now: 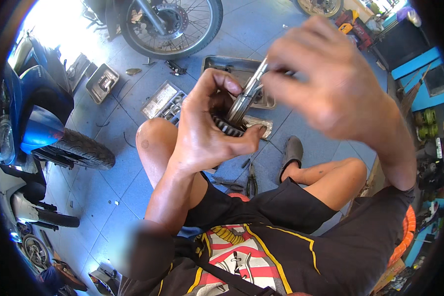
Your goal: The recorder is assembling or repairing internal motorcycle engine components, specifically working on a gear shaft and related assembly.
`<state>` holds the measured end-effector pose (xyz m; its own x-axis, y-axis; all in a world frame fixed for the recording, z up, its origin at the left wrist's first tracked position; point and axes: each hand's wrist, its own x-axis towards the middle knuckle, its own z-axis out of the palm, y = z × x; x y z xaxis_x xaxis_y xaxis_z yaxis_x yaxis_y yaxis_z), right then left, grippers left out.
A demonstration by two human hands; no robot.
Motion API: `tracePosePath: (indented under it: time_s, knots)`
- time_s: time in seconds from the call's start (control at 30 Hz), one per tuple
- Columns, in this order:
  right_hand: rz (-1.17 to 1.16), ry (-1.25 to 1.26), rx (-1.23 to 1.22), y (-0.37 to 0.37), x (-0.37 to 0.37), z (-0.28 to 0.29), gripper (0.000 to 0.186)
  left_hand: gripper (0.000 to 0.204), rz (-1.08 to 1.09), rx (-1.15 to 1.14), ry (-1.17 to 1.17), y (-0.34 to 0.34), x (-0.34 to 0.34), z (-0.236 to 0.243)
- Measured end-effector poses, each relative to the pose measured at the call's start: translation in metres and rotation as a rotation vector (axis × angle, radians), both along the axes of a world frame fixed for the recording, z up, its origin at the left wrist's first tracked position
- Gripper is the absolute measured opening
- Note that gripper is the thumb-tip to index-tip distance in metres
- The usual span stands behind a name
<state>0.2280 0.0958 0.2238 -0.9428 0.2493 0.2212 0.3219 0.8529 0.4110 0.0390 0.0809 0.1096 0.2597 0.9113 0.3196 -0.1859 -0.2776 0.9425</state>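
Observation:
My left hand is wrapped round a metal gear shaft, with the dark toothed gear at its lower end resting in the palm. The shaft slants up and to the right. At its upper end is my right hand, smeared by motion, with its fingers near the shaft's thin tip. Whether those fingers hold anything I cannot make out. Beneath my hands, partly hidden, a metal tray lies on the floor.
Pliers lie on the blue tiles between my legs. An open parts case and a small tray sit to the left. A motorcycle wheel stands ahead; a blue motorcycle is at the left. Shelving lines the right.

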Motion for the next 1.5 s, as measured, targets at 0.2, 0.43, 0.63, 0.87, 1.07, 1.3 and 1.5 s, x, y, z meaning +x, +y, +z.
tracePosePath:
  time_s: [0.2, 0.43, 0.63, 0.87, 1.07, 1.3, 1.5]
  knots:
    - [0.007, 0.392, -0.246, -0.004, 0.022, -0.016, 0.032, 0.057, -0.292, -0.311, -0.488, 0.004, -0.011, -0.004]
    - [0.084, 0.394, -0.129, 0.005, 0.015, -0.021, 0.029, 0.056, -0.341, -0.313, -0.617, 0.006, -0.004, -0.009]
    - [0.174, 0.303, -0.196, 0.018, 0.017, -0.015, 0.028, 0.055, -0.338, -0.318, -0.535, 0.005, 0.000, -0.007]
    - [0.237, 0.225, -0.154, 0.013, 0.006, -0.016, 0.030, 0.051, -0.309, -0.287, -0.510, 0.005, -0.002, -0.003]
    - [0.157, 0.244, -0.037, -0.001, 0.000, -0.022, 0.028, 0.047, -0.269, -0.281, -0.511, 0.006, -0.001, -0.004]
    - [0.132, 0.286, -0.087, -0.002, 0.002, -0.021, 0.027, 0.047, -0.288, -0.290, -0.578, 0.005, 0.002, -0.006]
    - [0.170, 0.397, -0.124, 0.011, 0.010, -0.006, 0.023, 0.045, -0.480, -0.367, -0.731, 0.009, -0.008, -0.007]
